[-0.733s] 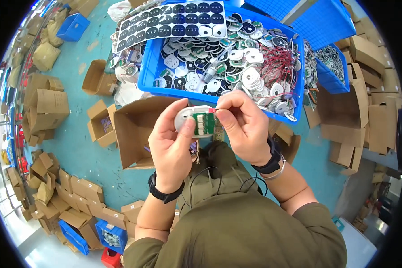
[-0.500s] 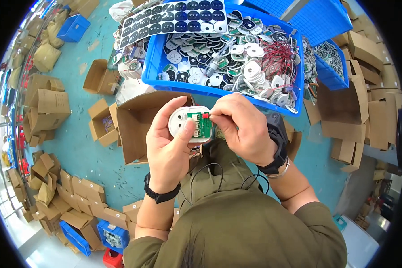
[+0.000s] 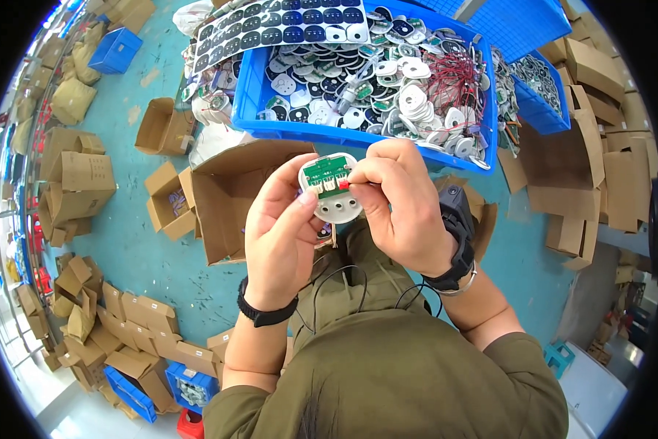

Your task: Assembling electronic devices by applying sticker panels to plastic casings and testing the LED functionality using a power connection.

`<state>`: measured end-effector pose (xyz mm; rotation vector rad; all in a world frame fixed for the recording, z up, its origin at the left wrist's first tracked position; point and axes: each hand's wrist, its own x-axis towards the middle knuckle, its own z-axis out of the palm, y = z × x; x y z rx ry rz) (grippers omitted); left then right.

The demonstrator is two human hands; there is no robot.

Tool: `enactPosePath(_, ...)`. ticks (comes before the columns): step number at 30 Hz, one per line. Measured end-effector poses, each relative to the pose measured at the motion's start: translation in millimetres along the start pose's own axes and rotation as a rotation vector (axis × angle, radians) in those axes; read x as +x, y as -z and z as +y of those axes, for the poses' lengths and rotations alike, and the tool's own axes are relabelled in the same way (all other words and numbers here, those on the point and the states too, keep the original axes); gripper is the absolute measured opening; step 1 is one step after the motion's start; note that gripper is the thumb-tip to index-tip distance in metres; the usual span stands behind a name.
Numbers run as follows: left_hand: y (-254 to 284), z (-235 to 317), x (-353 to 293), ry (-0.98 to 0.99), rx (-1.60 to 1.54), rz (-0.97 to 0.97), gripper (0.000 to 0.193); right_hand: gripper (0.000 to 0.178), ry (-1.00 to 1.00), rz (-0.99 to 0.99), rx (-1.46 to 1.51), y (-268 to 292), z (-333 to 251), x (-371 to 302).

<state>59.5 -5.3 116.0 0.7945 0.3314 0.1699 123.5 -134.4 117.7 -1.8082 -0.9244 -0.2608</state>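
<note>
My left hand [image 3: 281, 230] grips a small white plastic housing [image 3: 337, 213] by its left edge, thumb on the front face. Set in the housing is a green circuit board [image 3: 326, 168] with a row of white sockets; several dark holes show below it. The thumb and forefinger of my right hand [image 3: 402, 205] pinch a small red connector [image 3: 344, 185] against the right end of the socket row. My fingers partly cover it, and I cannot tell how deep it sits.
Ahead stands a blue crate [image 3: 292, 132] heaped with white housings, boards and red wires. A sheet of black stickers [image 3: 292, 18] lies over its far left corner. An open cardboard box [image 3: 230, 197] sits below the crate to the left; more boxes [image 3: 555, 175] stand at right.
The housing has turned in my left hand: its holes have gone from the left side to below the board. My right hand has kept its pinch on the red connector.
</note>
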Motion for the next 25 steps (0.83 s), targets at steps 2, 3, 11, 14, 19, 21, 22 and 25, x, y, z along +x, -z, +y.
enactPosePath(2,0,0,1,0.023,0.092,-0.045,0.026,0.015,0.03,-0.013,0.0,-4,6,-4)
enactPosePath(3,2,-2,0,0.024,0.091,-0.045,0.026,0.015,0.029,-0.014,-0.001,-2,6,-5)
enactPosePath(11,3,-16,-4,-0.239,0.165,0.029,0.023,0.015,0.057,0.02,-0.076,0,1,-10)
enactPosePath(14,-7,-20,-6,-0.244,0.125,0.032,0.021,0.014,0.061,0.019,-0.055,0,0,-10)
enactPosePath(19,-8,-22,-7,-0.409,0.339,-0.003,0.028,0.009,-0.038,-0.016,0.008,6,-6,-9)
enactPosePath(21,-2,-19,-4,-0.777,0.848,-0.014,0.027,0.005,-0.244,-0.075,0.209,10,-9,-8)
enactPosePath(22,-5,-16,-6,-0.811,0.897,-0.004,0.023,0.005,-0.243,-0.073,0.211,12,-10,-7)
enactPosePath(25,-2,-8,-10,-0.839,1.074,-0.168,0.033,0.004,-0.303,-0.175,0.28,16,-11,-3)
